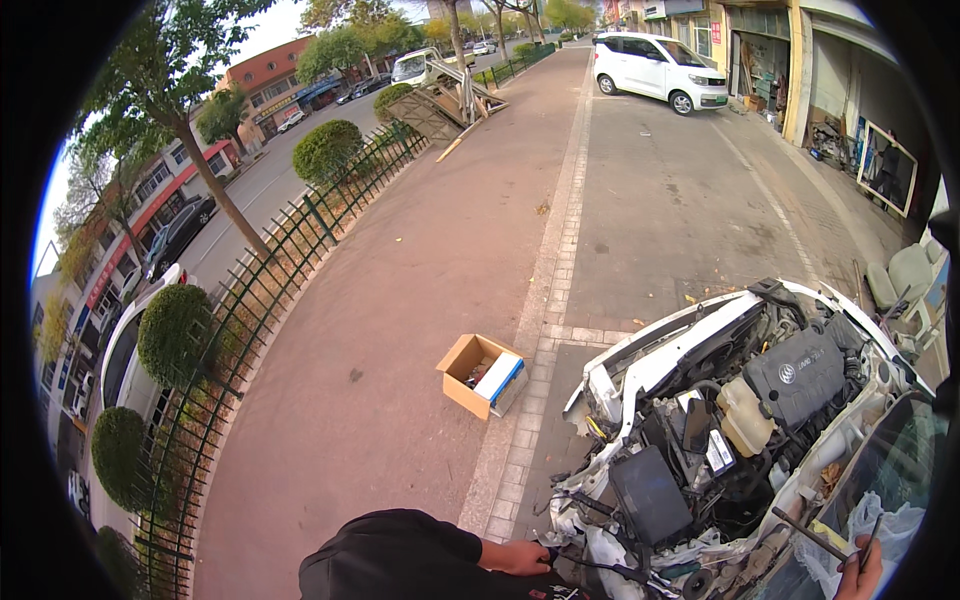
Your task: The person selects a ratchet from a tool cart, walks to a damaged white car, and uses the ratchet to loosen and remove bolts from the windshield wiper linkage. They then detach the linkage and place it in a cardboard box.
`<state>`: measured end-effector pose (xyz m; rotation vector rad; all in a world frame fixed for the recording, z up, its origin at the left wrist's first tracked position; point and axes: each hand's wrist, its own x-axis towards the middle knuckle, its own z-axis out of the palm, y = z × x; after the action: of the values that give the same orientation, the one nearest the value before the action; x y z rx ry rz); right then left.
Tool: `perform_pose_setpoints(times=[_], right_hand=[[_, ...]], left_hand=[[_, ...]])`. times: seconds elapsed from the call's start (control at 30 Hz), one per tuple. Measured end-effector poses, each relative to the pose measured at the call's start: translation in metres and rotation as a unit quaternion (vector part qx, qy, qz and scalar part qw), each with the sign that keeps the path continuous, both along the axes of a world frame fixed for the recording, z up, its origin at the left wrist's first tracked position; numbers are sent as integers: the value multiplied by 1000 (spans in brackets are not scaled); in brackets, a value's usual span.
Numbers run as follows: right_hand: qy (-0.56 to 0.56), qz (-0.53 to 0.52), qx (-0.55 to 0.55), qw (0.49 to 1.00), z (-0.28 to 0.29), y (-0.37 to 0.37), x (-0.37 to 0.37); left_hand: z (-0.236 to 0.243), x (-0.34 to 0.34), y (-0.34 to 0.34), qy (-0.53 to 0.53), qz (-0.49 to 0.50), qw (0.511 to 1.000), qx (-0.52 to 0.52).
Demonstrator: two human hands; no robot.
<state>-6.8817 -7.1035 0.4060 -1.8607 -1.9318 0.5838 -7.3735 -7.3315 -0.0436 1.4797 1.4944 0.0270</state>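
Observation:
My left hand (515,557) is closed at the damaged front corner of a white car with no hood (630,380), on something dark I cannot make out. My right hand (858,575) grips a dark rod-shaped tool (808,532) over the windshield (890,450), beside crumpled clear plastic (870,515). The exposed engine bay holds a grey engine cover (800,365), a cream reservoir (745,415) and a black box (650,495). A phone-like black object (697,425) lies among the parts.
An open cardboard box (462,365) stands on red paving. A green fence (265,280) and shrubs run along the left. A white car (655,70) is parked ahead. Shopfronts, a chair (890,280) and a framed pane (885,170) line the right. Boards (430,110) lean farther up.

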Motion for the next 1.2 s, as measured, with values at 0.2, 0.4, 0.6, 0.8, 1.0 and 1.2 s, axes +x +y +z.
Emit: perform_pose_setpoints(times=[0.2, 0.4, 0.6, 0.8, 1.0, 1.2], right_hand=[[92, 94, -39, 991, -15, -21, -23], [81, 328, -112, 934, -18, -59, -108], [141, 340, -214, 905, -79, -91, -177], [215, 119, -2, 969, -153, -150, -170], [129, -176, -104, 970, -272, -214, -195], [82, -230, -152, 958, -327, -268, -210]], left_hand=[[-58, 16, -48, -70, 145, 974, -159], [80, 4, -10, -225, 127, 965, 52], [168, 45, 32, -259, 6, 954, 153], [150, 7, 40, -197, -7, 966, 164], [144, -74, 51, -241, 86, 960, 110], [146, -117, 56, -237, 49, 966, 88]])
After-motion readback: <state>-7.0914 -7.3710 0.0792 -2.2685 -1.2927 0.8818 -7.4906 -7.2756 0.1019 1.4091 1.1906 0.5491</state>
